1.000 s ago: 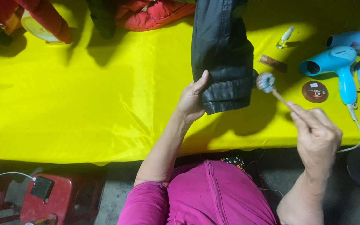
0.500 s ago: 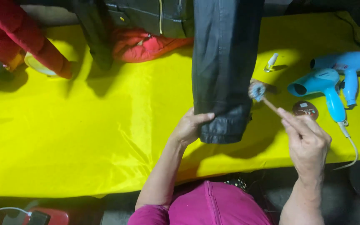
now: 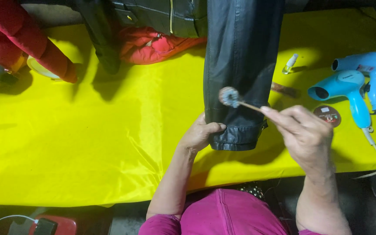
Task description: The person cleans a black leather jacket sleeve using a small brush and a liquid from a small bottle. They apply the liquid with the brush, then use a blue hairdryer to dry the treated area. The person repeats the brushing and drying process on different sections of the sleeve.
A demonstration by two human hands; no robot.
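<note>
Our left hand (image 3: 199, 134) pinches the black leather jacket sleeve (image 3: 242, 65) at its cuff while our right hand (image 3: 303, 132) fingers clamp a thin-handled round dauber (image 3: 230, 96) on it, coverage unclear

1. A magenta-pink top fills the bottom centre of the frame; a seam runs down its middle; the fabric looks smooth.
2. Its short sleeves end near the bottom edge; both forearms are bare from there.
3. The left hand (image 3: 201, 135), centre of the frame, shows no ring or watch.
4. The right hand (image 3: 305, 137), right of centre, is likewise unadorned; no glove on either.
</note>
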